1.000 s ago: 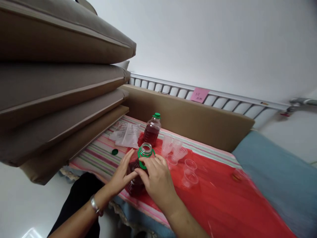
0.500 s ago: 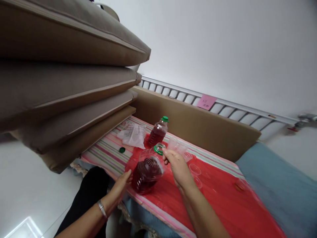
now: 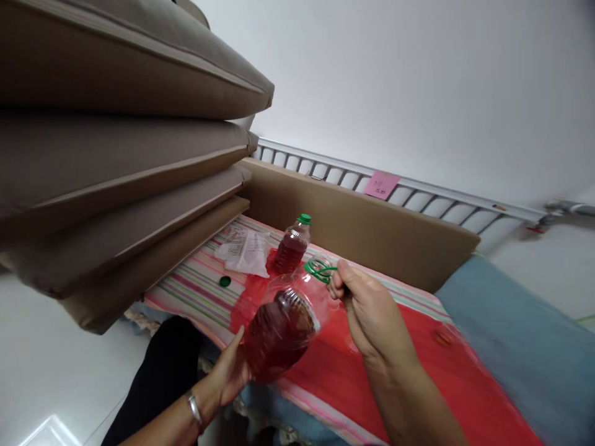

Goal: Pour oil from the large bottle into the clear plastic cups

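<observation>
A large clear plastic bottle (image 3: 279, 337) of dark red liquid tilts to the right above the table's front edge, its mouth uncapped. My left hand (image 3: 232, 373) cradles its lower left side, thumb up along the wall and the other fingers partly hidden beneath. Around the bottle's neck sits a green carry handle (image 3: 320, 271), pulled to the right by my right hand (image 3: 365, 303), which is closed on it. Behind stands a second bottle (image 3: 291, 249) of red liquid with its green cap on. A loose green cap (image 3: 225, 281) lies to the left.
A striped cloth (image 3: 198, 282) and a red plastic sheet (image 3: 334, 371) cover the table. A white plastic bag (image 3: 246, 253) lies at the back left. Stacked brown cushions (image 3: 125, 148) loom on the left. A brown panel (image 3: 362, 220) runs along the back, before a radiator (image 3: 423, 202).
The bottle has been lifted and tilted slightly toward the right. My left hand has come round its lower side. My right hand has moved right, drawing the green handle out from the neck.
</observation>
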Demonstrator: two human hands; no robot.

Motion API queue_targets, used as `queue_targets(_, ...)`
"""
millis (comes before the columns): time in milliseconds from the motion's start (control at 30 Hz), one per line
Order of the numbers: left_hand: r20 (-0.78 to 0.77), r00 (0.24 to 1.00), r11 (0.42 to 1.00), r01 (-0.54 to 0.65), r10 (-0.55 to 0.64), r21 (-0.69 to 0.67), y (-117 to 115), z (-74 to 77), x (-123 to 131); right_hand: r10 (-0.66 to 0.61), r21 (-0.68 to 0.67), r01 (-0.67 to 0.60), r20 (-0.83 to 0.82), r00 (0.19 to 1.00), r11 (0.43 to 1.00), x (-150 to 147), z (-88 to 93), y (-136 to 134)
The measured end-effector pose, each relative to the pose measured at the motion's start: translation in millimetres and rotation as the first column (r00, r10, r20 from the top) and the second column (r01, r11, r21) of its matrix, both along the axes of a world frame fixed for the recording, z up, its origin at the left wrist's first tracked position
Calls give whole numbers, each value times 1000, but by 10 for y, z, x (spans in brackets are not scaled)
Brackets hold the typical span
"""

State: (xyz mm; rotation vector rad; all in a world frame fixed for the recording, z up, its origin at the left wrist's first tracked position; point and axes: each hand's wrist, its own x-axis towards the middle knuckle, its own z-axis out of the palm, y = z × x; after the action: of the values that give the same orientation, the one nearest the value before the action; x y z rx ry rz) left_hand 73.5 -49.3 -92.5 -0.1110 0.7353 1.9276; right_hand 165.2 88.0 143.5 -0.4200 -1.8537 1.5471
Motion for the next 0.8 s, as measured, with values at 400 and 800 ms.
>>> queue_targets(400, 99, 983, 982, -144, 156, -125, -290, 302, -146, 71, 40, -71, 10, 997, 997, 266, -419, -224)
queue_targets(800, -173, 975, 921, -189, 136, -341, -374, 285, -522, 4, 129, 4, -62, 998, 992, 69, -1240, 222)
